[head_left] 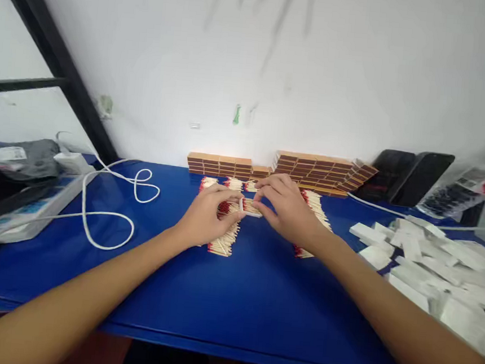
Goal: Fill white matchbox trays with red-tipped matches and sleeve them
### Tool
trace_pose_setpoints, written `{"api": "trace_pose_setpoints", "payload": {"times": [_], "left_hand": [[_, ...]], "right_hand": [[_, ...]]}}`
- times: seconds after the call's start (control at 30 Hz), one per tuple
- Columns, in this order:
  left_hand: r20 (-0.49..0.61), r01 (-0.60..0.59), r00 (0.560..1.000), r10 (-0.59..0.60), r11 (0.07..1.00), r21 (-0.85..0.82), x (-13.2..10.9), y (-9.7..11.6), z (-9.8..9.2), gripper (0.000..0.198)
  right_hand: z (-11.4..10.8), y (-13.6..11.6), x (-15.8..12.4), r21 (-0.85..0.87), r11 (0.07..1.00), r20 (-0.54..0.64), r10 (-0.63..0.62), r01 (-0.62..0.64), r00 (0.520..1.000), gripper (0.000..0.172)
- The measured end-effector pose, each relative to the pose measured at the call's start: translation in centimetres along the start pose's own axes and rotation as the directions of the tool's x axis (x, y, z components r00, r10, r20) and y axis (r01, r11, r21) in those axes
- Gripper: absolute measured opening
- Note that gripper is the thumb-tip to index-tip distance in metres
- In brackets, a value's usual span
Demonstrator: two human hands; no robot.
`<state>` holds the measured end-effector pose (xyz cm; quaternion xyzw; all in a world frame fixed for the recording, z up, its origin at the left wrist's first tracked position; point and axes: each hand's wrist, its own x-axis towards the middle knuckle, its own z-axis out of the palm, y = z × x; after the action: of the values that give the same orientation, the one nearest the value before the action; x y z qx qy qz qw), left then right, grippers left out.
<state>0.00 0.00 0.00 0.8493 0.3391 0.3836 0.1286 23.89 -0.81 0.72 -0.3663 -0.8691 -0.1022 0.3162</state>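
Between my two hands is a small white matchbox tray (251, 213) with red-tipped matches lying in it. My left hand (210, 216) grips the tray's left end between thumb and fingers. At the tray's right side, the thumb and fingers of my right hand (285, 205) are closed together on the matches inside. Loose matches (224, 241) lie in rows under and beside my left hand. More matches (317, 205) are spread beside my right hand, partly hidden by it.
Stacked matchboxes (311, 174) and a lower row of them (218, 164) stand against the wall. White empty trays (435, 261) are heaped at right, near a black object (416, 177). A white cable (108, 214) loops across the blue table (214, 310) at left, beside a power strip (31, 214).
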Motion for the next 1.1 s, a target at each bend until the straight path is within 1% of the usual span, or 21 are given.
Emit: {"api": "trace_pose_setpoints", "payload": {"times": [0.17, 0.3, 0.37, 0.47, 0.5, 0.57, 0.67, 0.83, 0.93, 1.1], "left_hand": [[-0.024, 0.005, 1.0, -0.005, 1.0, 0.005, -0.1, -0.1, -0.1, 0.033], [-0.072, 0.05, 0.996, -0.047, 0.998, 0.044, 0.0, 0.0, -0.3, 0.03], [-0.104, 0.093, 0.991, -0.085, 0.993, 0.074, 0.1, 0.1, -0.4, 0.028], [-0.136, 0.139, 0.983, -0.127, 0.986, 0.088, 0.2, 0.2, -0.5, 0.027], [-0.139, 0.148, 0.981, -0.135, 0.985, 0.086, 0.2, 0.2, -0.5, 0.027], [-0.135, 0.159, 0.98, -0.147, 0.983, 0.086, 0.3, 0.2, -0.6, 0.027], [-0.128, 0.165, 0.98, -0.153, 0.982, 0.093, 0.3, 0.2, -0.6, 0.028], [-0.131, 0.154, 0.981, -0.14, 0.983, 0.096, 0.2, 0.2, -0.6, 0.027], [-0.124, 0.131, 0.985, -0.119, 0.987, 0.097, 0.1, 0.2, -0.5, 0.029], [-0.121, 0.123, 0.986, -0.111, 0.987, 0.1, 0.1, 0.2, -0.5, 0.031]], "right_hand": [[-0.6, -0.6, 0.3, 0.005, 1.0, -0.013, 0.005, -0.005, 1.0, 0.006], [-0.6, 0.5, 0.2, -0.015, 0.996, -0.031, 0.085, -0.085, 0.996, 0.009], [-0.3, 1.5, 0.0, -0.116, 0.984, -0.021, 0.135, -0.137, 0.991, 0.014], [0.3, 3.2, -0.5, -0.338, 0.926, 0.054, 0.198, -0.168, 0.979, 0.022], [0.5, 3.7, -0.6, -0.386, 0.906, 0.083, 0.22, -0.173, 0.972, 0.023], [1.0, 4.6, -1.0, -0.427, 0.885, 0.134, 0.266, -0.187, 0.955, 0.024], [1.5, 5.3, -1.2, -0.429, 0.879, 0.183, 0.31, -0.208, 0.933, 0.026], [1.6, 5.6, -1.2, -0.422, 0.875, 0.195, 0.343, -0.238, 0.919, 0.03], [1.6, 5.7, -1.1, -0.4, 0.88, 0.207, 0.36, -0.257, 0.91, 0.028], [1.5, 5.8, -1.1, -0.334, 0.905, 0.193, 0.34, -0.264, 0.921, 0.021]]}}
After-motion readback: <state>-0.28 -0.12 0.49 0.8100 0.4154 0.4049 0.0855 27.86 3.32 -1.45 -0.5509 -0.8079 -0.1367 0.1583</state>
